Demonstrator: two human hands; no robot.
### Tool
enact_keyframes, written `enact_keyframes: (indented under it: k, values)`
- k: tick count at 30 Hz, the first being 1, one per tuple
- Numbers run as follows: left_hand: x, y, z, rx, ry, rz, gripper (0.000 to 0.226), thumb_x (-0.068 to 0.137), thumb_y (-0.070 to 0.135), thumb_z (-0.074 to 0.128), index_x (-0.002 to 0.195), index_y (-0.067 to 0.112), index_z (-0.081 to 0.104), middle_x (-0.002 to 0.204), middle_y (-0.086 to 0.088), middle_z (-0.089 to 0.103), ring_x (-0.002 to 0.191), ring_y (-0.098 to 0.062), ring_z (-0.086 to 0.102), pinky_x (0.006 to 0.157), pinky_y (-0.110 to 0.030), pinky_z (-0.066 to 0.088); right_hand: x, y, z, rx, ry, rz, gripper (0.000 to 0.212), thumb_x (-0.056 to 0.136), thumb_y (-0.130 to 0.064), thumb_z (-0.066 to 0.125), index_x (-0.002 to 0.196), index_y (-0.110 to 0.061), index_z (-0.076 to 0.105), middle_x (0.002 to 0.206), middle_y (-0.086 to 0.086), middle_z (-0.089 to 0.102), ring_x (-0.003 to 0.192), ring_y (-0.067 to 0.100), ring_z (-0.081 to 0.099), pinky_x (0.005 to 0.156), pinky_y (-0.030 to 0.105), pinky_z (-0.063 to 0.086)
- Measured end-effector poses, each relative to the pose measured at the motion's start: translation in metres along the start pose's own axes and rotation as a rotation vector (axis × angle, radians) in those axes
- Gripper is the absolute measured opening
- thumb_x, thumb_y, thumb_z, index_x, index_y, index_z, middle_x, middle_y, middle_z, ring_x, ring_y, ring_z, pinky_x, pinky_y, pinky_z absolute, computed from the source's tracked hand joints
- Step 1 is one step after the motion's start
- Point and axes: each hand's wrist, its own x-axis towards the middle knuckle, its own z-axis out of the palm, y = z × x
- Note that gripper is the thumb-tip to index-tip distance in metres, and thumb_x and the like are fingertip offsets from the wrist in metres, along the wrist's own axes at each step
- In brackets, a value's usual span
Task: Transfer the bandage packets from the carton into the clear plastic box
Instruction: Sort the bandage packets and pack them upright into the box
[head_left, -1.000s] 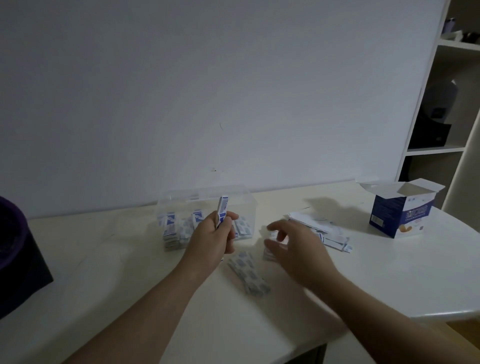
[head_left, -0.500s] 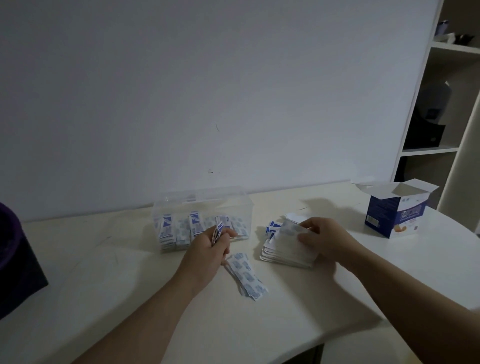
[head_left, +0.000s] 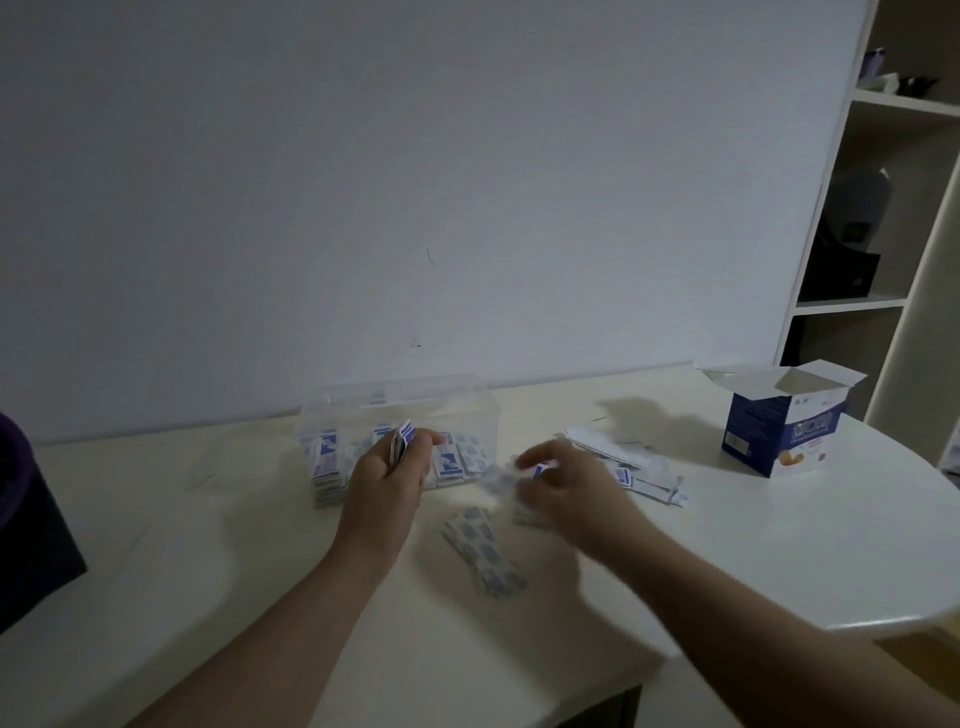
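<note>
Fingers (head_left: 434, 439) of the left hand (head_left: 387, 483) curl round a thin stack (head_left: 402, 448) of packets, upright, just near of the box (head_left: 332, 410). Right hand (head_left: 566, 488), blurred, looks to pinch one packet (head_left: 498, 480). I'd square the stack first, then slot it beside the rows (head_left: 327, 462) already standing inside. More packets (head_left: 485, 553) lie loose nearer on the table (head_left: 208, 571). Carton (head_left: 784, 428), far right, stands open; its lettering is unreadable.
</note>
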Motion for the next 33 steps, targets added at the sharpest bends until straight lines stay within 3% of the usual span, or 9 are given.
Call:
enact_keyframes:
  k: [2, 5, 8, 14, 17, 20, 24, 30, 33]
  values:
    - [-0.001, 0.003, 0.000, -0.015, 0.007, -0.001, 0.026, 0.098, 0.020, 0.046, 0.082, 0.017, 0.066, 0.049, 0.011, 0.033, 0.044, -0.006, 0.026, 0.048, -0.025, 0.020, -0.006, 0.001, 0.022, -0.144, -0.058, -0.048, 0.006, 0.087, -0.025, 0.057, 0.087, -0.031, 0.056, 0.073, -0.010, 0.061, 0.063, 0.004, 0.056, 0.069, 0.021, 0.049]
    - [-0.001, 0.005, -0.002, -0.017, 0.028, 0.000, 0.025, 0.098, 0.019, 0.046, 0.082, 0.016, 0.065, 0.048, 0.011, 0.035, 0.043, -0.004, 0.027, 0.048, -0.024, 0.022, -0.012, -0.001, 0.033, -0.399, -0.020, -0.131, 0.008, 0.088, -0.036, 0.053, 0.091, -0.034, 0.060, 0.081, -0.016, 0.059, 0.081, 0.005, 0.054, 0.092, 0.031, 0.039]
    - [0.001, 0.003, -0.004, -0.019, 0.036, 0.000, 0.024, 0.097, 0.017, 0.046, 0.082, 0.015, 0.065, 0.048, 0.012, 0.036, 0.043, -0.004, 0.028, 0.048, -0.025, 0.023, -0.015, -0.004, 0.026, -0.527, -0.028, -0.198, 0.020, 0.087, -0.046, 0.054, 0.095, -0.033, 0.067, 0.089, -0.013, 0.054, 0.087, 0.009, 0.051, 0.088, 0.032, 0.031]
    - [0.004, 0.001, -0.001, -0.040, 0.014, -0.008, 0.026, 0.097, 0.010, 0.045, 0.082, 0.016, 0.064, 0.049, 0.012, 0.035, 0.042, -0.004, 0.026, 0.045, -0.021, 0.022, 0.030, 0.016, -0.026, -0.427, 0.176, -0.060, 0.012, 0.083, -0.028, 0.061, 0.086, -0.027, 0.072, 0.092, -0.008, 0.071, 0.091, 0.014, 0.064, 0.082, 0.028, 0.049]
    - [0.003, 0.000, -0.001, -0.035, 0.002, -0.015, 0.026, 0.097, 0.011, 0.044, 0.082, 0.017, 0.065, 0.050, 0.010, 0.035, 0.042, -0.004, 0.026, 0.044, -0.021, 0.022, 0.048, 0.032, -0.043, -0.558, 0.026, 0.035, 0.018, 0.083, -0.027, 0.062, 0.097, -0.024, 0.072, 0.096, -0.006, 0.069, 0.091, 0.014, 0.062, 0.085, 0.030, 0.051]
    - [0.002, 0.001, -0.001, -0.028, -0.006, -0.018, 0.026, 0.097, 0.011, 0.045, 0.082, 0.017, 0.064, 0.054, 0.006, 0.036, 0.042, -0.004, 0.027, 0.044, -0.021, 0.023, 0.054, 0.032, -0.045, -0.620, -0.136, 0.071, 0.020, 0.081, -0.033, 0.067, 0.096, -0.021, 0.072, 0.089, -0.005, 0.064, 0.083, 0.013, 0.059, 0.074, 0.024, 0.047]
    - [0.001, 0.002, 0.000, -0.016, -0.018, -0.014, 0.025, 0.097, 0.012, 0.045, 0.082, 0.017, 0.065, 0.056, 0.004, 0.037, 0.043, -0.003, 0.029, 0.046, -0.021, 0.024, 0.061, 0.025, -0.044, -0.633, -0.257, 0.135, 0.027, 0.078, -0.033, 0.071, 0.096, -0.013, 0.071, 0.087, -0.001, 0.061, 0.080, 0.014, 0.055, 0.071, 0.023, 0.044]
    - [0.002, 0.001, -0.002, -0.001, -0.015, -0.013, 0.024, 0.096, 0.013, 0.047, 0.083, 0.018, 0.066, 0.057, 0.004, 0.038, 0.044, -0.004, 0.030, 0.049, -0.024, 0.025, 0.063, 0.026, -0.042, -0.657, -0.273, 0.170, 0.028, 0.079, -0.030, 0.066, 0.091, -0.006, 0.073, 0.078, 0.004, 0.059, 0.071, 0.014, 0.050, 0.065, 0.022, 0.042]
    - [0.003, 0.001, -0.001, -0.002, -0.015, -0.017, 0.024, 0.096, 0.013, 0.047, 0.082, 0.019, 0.066, 0.056, 0.006, 0.039, 0.044, -0.003, 0.032, 0.050, -0.024, 0.026, 0.060, 0.023, -0.040, -0.710, -0.275, 0.135, 0.038, 0.078, -0.036, 0.069, 0.099, -0.003, 0.070, 0.095, 0.013, 0.066, 0.082, 0.021, 0.059, 0.066, 0.024, 0.041]
